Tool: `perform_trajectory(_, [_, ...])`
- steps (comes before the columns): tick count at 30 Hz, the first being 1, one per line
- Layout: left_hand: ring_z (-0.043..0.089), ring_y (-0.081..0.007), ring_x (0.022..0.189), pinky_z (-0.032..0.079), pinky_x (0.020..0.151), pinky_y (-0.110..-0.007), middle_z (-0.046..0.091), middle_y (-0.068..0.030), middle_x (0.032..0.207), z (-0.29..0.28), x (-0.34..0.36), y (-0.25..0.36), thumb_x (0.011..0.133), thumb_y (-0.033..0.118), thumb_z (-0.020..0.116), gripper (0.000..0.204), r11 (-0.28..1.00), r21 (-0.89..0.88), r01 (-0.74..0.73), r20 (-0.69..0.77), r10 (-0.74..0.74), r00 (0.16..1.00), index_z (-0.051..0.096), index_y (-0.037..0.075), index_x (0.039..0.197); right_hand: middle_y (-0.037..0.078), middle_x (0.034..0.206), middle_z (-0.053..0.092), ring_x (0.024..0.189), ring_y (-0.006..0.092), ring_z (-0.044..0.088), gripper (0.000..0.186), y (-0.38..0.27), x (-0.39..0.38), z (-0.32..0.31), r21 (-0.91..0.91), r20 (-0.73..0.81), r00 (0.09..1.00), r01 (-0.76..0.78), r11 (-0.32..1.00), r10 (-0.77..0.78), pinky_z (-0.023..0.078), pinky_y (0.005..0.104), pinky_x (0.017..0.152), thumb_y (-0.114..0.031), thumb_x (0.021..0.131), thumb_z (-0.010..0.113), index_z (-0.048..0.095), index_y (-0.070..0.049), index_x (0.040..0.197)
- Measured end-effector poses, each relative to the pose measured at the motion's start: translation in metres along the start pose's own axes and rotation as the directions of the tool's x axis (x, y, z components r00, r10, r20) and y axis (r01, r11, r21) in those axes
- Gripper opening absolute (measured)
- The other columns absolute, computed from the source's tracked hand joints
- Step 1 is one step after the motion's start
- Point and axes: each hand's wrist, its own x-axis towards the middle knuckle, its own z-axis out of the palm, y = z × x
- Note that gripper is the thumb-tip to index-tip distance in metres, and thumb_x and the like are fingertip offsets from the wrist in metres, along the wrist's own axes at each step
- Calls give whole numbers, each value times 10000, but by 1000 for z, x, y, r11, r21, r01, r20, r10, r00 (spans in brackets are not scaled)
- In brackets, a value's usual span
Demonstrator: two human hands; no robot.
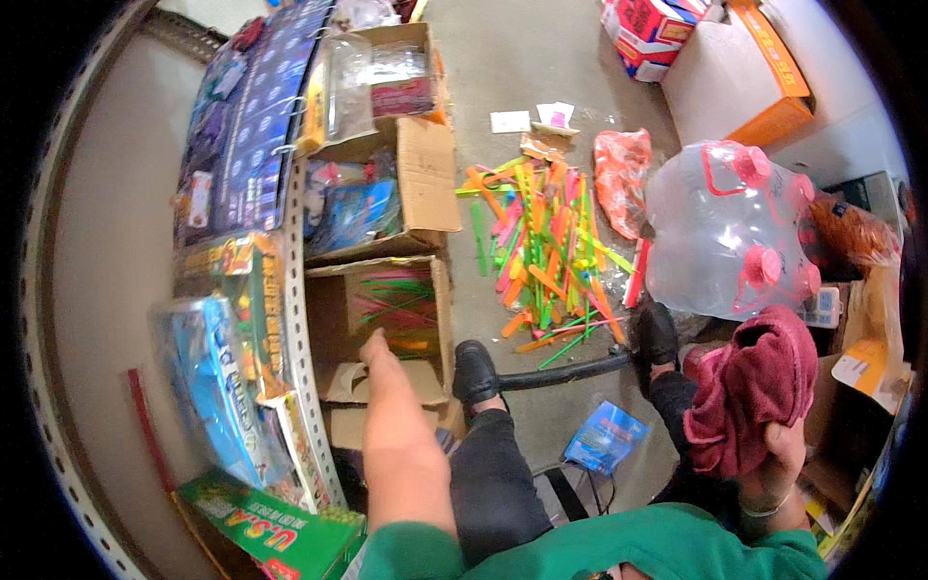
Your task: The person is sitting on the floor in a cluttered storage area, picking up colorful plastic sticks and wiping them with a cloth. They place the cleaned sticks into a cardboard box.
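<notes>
My right hand (781, 449) is closed round a crumpled maroon cloth (749, 387), held up at the right beside the water bottles. At the left, my left arm stretches forward, and my left hand (376, 350) is over the opening of a cardboard box (425, 382). Thin green, pink and orange plastic sticks (396, 298) lie inside that box, just beyond the hand. My left fingers are too foreshortened to show whether they grip anything. On the floor ahead, a heap of bright plastic sticks (546, 251) in orange, green, yellow and pink lies loosely piled.
Large clear bottles (710, 227) with pink caps stand at the right. An orange plastic bag (621, 179) lies next to the heap. More open cartons (430, 174) line the left, beside a metal rack with packaged toys (213, 377). A blue packet (606, 437) lies near my feet.
</notes>
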Motion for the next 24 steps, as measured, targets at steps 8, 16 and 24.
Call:
perform_trajectory(8, [488, -81, 603, 400, 504, -223, 542, -29, 699, 44, -223, 117, 846, 200, 498, 177, 486, -212, -848, 404, 834, 377, 540, 29, 832, 139, 1178, 446, 1077, 293, 459, 817, 8, 14, -14, 41, -135, 990, 38, 998, -32, 365, 417, 925, -181, 577, 677, 260, -14, 1260])
perform_trajectory(16, [598, -191, 587, 470, 548, -310, 600, -119, 663, 188, -201, -14, 770, 297, 554, 294, 41, 277, -960, 925, 258, 278, 603, 7, 783, 157, 1159, 458, 1066, 297, 467, 801, -9, 27, -27, 102, -160, 987, 23, 995, -6, 376, 425, 909, -189, 577, 691, 286, 7, 1239])
perform_trajectory(24, [584, -318, 857, 453, 734, -417, 611, -171, 900, 218, -208, -78, 689, 396, 580, 411, 163, 670, -724, 699, 191, 689, 617, 52, 909, 150, 1176, 446, 1062, 298, 463, 812, -8, 25, -50, 127, -173, 982, -48, 991, 70, 385, 430, 901, -185, 590, 705, 272, -7, 1253])
